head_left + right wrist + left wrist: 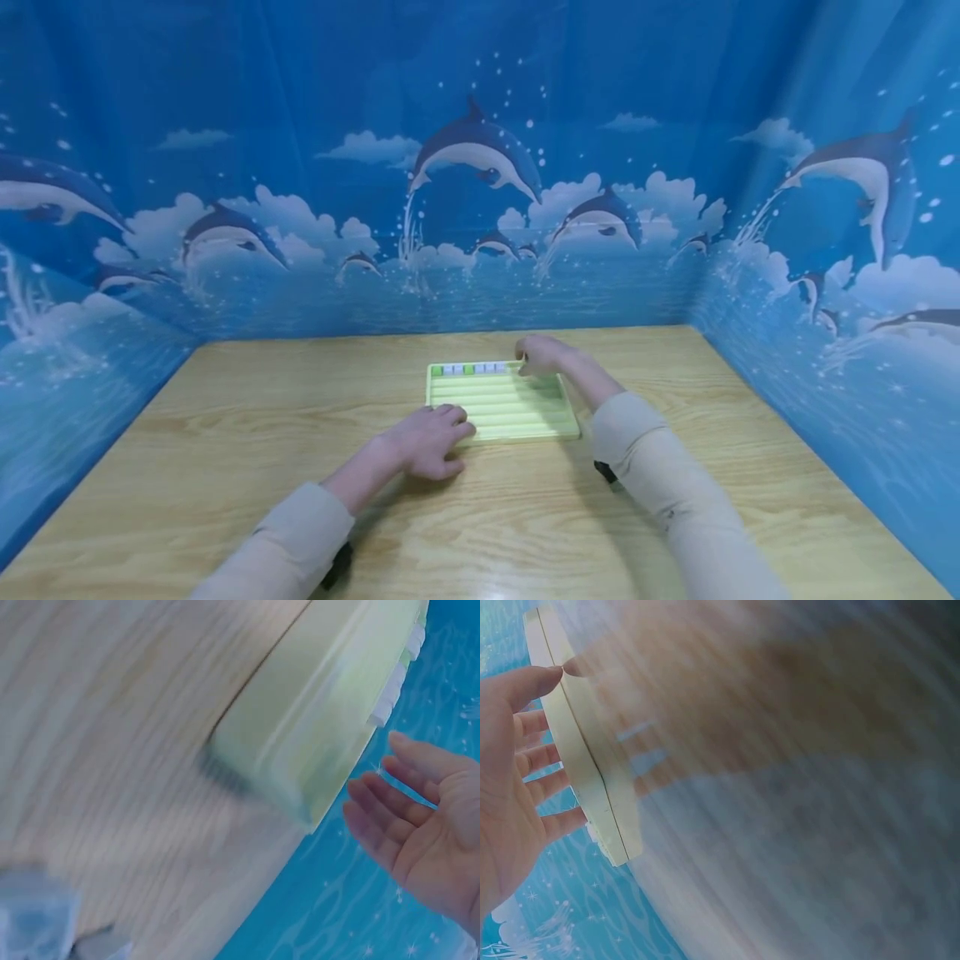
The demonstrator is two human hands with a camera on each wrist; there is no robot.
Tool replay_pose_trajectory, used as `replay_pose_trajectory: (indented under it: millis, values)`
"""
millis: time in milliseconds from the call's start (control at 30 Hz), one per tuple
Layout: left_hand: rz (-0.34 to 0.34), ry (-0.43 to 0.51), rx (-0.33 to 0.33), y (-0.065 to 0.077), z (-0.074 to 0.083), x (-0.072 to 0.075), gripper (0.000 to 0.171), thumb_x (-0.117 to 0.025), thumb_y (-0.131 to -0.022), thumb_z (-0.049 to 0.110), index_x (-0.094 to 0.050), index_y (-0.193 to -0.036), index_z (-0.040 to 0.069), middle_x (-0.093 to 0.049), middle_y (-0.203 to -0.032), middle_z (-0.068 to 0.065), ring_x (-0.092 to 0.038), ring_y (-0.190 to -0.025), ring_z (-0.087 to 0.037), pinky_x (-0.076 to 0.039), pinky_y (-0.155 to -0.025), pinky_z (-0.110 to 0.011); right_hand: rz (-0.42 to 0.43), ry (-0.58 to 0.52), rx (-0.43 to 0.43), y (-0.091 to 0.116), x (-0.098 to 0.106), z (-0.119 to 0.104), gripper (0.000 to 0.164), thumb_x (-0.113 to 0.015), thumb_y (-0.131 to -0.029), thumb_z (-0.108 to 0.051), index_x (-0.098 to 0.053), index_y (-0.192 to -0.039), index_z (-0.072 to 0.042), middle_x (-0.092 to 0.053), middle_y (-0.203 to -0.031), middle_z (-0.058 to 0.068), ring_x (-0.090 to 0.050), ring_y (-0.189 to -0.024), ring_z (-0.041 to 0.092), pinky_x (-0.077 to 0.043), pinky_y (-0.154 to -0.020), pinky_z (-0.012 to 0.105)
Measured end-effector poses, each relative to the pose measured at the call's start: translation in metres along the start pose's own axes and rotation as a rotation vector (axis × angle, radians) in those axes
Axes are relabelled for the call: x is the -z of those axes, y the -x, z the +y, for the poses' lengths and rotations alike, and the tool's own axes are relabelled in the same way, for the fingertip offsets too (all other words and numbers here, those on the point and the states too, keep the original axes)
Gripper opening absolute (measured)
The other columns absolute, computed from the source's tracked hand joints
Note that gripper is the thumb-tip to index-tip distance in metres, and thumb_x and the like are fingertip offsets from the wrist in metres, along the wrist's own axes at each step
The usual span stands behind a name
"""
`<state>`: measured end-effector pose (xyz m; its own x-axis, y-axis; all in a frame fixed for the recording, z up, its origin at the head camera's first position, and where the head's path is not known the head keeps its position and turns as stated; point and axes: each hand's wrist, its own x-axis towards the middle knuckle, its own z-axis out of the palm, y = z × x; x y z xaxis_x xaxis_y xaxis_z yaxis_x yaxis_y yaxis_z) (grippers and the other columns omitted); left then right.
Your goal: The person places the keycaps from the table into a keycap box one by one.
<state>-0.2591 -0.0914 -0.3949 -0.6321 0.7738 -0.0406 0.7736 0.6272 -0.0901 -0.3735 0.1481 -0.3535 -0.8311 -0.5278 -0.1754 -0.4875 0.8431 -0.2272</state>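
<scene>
A pale yellow-green tray (517, 410) with ridged rows lies on the table. Along its far edge, from the left corner, runs a row of small white and green blocks (469, 369). My left hand (429, 442) rests at the tray's near left corner; in the left wrist view its thumb (532, 681) touches the side wall and the fingers extend over the top. My right hand (545, 356) is over the far edge, just right of the last white block (381, 712). Its fingers (375, 814) are loosely bent, and the right wrist view shows nothing held in them.
The wooden table (262, 433) extends around the tray on all sides. A blue curtain (337, 283) printed with dolphins borders its back and both sides. A blurred bluish-grey thing (34, 915) shows low in the right wrist view; its kind is unclear.
</scene>
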Motion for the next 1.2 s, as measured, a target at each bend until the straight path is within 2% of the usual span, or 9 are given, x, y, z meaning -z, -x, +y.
replay_pose_trajectory:
  millis: [100, 200, 400, 567, 900, 1100, 1200]
  values:
    - [-0.005, 0.003, 0.002, 0.001, 0.0, -0.001, 0.051, -0.055, -0.088, 0.041, -0.05, -0.131, 0.013, -0.047, -0.127, -0.009, -0.044, -0.118, -0.024, -0.041, -0.095, -0.041, -0.038, 0.003, 0.01, 0.011, 0.002, 0.005, 0.031, -0.061, -0.089, -0.017, -0.058, -0.113, 0.004, -0.06, -0.107, 0.013, -0.056, -0.099, 0.027, -0.048, -0.085, 0.037]
    - [-0.009, 0.01, 0.003, 0.002, 0.0, -0.001, 0.052, -0.055, -0.088, 0.041, -0.049, -0.131, 0.013, -0.047, -0.127, -0.009, -0.044, -0.117, -0.024, -0.041, -0.095, -0.041, -0.041, -0.025, 0.028, 0.024, 0.003, 0.011, 0.03, -0.059, -0.09, -0.019, -0.058, -0.11, 0.004, -0.06, -0.105, 0.013, -0.056, -0.099, 0.028, -0.048, -0.085, 0.039]
    - [-0.003, 0.016, 0.006, 0.004, 0.0, 0.0, 0.052, -0.057, -0.087, 0.04, -0.05, -0.13, 0.013, -0.048, -0.125, -0.009, -0.045, -0.116, -0.024, -0.042, -0.093, -0.041, 0.006, -0.08, 0.038, 0.05, 0.007, 0.023, 0.03, -0.058, -0.091, -0.021, -0.059, -0.109, 0.004, -0.06, -0.103, 0.012, -0.056, -0.099, 0.029, -0.047, -0.085, 0.042]
    - [-0.002, 0.019, 0.005, 0.003, -0.001, 0.001, 0.052, -0.056, -0.087, 0.04, -0.049, -0.131, 0.012, -0.047, -0.125, -0.009, -0.044, -0.117, -0.024, -0.042, -0.094, -0.042, 0.043, -0.076, 0.061, 0.072, 0.009, 0.036, 0.025, -0.059, -0.09, -0.014, -0.061, -0.105, 0.006, -0.061, -0.098, 0.012, -0.057, -0.094, 0.029, -0.048, -0.083, 0.043]
    - [0.008, 0.001, -0.009, 0.001, 0.0, 0.002, 0.051, -0.056, -0.087, 0.039, -0.049, -0.13, 0.012, -0.048, -0.124, -0.008, -0.045, -0.115, -0.024, -0.043, -0.093, -0.04, -0.003, -0.033, -0.017, 0.116, 0.0, 0.059, 0.021, -0.063, -0.086, -0.013, -0.062, -0.1, 0.002, -0.061, -0.09, 0.006, -0.057, -0.085, 0.023, -0.049, -0.076, 0.038]
    - [0.021, 0.002, -0.02, 0.001, 0.0, 0.001, 0.05, -0.057, -0.086, 0.038, -0.05, -0.129, 0.012, -0.049, -0.122, -0.008, -0.046, -0.114, -0.024, -0.043, -0.091, -0.04, -0.087, -0.032, -0.113, 0.131, -0.009, 0.064, 0.017, -0.067, -0.083, -0.021, -0.063, -0.091, -0.007, -0.058, -0.085, 0.0, -0.054, -0.076, 0.015, -0.047, -0.067, 0.033]
    - [0.021, 0.007, -0.022, 0.001, 0.0, 0.001, 0.051, -0.057, -0.086, 0.038, -0.05, -0.129, 0.013, -0.049, -0.122, -0.008, -0.046, -0.114, -0.024, -0.043, -0.091, -0.04, -0.096, -0.012, -0.12, 0.135, -0.012, 0.065, 0.014, -0.069, -0.08, -0.019, -0.062, -0.084, -0.008, -0.057, -0.08, -0.001, -0.052, -0.071, 0.014, -0.046, -0.064, 0.031]
